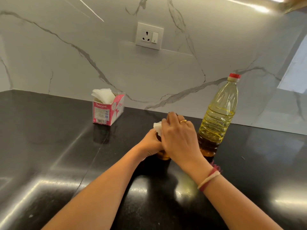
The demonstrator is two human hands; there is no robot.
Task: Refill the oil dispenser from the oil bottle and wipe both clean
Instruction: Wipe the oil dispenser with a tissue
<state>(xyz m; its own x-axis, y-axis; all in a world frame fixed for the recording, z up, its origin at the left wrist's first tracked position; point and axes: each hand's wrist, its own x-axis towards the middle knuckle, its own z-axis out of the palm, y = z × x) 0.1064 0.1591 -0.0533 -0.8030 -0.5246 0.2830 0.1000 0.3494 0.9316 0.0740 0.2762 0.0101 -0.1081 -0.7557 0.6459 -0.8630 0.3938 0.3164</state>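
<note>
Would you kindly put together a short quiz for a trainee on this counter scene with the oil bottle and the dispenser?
1. True or false: the oil bottle stands upright with its red cap on.
2. Which thing stands at the back left of the black countertop? A) a kettle B) an open tissue box C) a bowl
3. Fill in: the left hand grips the oil dispenser while the right hand holds a white ____ against it.

Key: 1 true; 2 B; 3 tissue.
</note>
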